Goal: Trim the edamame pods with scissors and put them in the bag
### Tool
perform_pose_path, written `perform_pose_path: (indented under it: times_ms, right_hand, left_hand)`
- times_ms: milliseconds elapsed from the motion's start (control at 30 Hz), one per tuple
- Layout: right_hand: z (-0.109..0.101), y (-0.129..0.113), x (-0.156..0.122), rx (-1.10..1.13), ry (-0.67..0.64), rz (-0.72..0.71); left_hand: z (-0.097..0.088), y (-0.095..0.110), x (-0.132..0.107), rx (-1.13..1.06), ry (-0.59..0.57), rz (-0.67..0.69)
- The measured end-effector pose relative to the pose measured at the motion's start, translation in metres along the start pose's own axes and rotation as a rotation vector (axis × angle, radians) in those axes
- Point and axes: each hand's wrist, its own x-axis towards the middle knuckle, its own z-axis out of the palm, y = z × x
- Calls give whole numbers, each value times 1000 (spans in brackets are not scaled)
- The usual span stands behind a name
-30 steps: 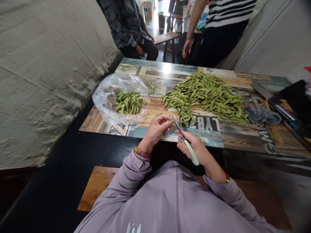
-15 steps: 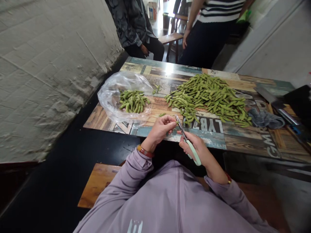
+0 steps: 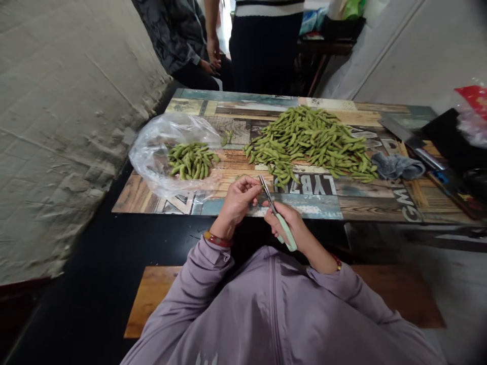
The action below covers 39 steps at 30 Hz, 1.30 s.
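My left hand [image 3: 238,200] is closed in a pinch on a green bean pod [image 3: 257,190] at the table's near edge. My right hand [image 3: 286,228] grips pale green scissors [image 3: 277,215], whose blades point up against the pod's end. A big heap of pods [image 3: 310,143] lies just beyond the hands. To the left, a clear plastic bag [image 3: 160,152] lies open with a smaller pile of pods [image 3: 190,159] on it.
The patterned wooden table [image 3: 365,203] also carries a grey cloth [image 3: 395,166], a cleaver [image 3: 413,143] and dark items at the right. Two other people [image 3: 262,45] are at the far end. A white wall runs along the left. A wooden bench [image 3: 152,299] is under me.
The view has shifted right and tilted. My hands stay together with the scissors at the pod. The person in the striped top has moved left behind the table.
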Motion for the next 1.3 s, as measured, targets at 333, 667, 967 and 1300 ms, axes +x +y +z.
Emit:
perform_pose_path:
  times_ms: [333, 667, 967, 1300]
  right_hand:
    - [1, -8, 2, 203, 44, 75]
    - [-61, 3, 5, 534, 424, 9]
    - [-70, 14, 6, 631, 398, -13]
    - [-74, 18, 6, 653, 370, -42]
  left_hand:
    - [-1, 1, -1, -41, 2, 9]
    - [-3, 9, 3, -209, 25, -38]
    - [25, 22, -24, 796, -493, 62]
    - [32, 9, 35, 1291, -228, 394]
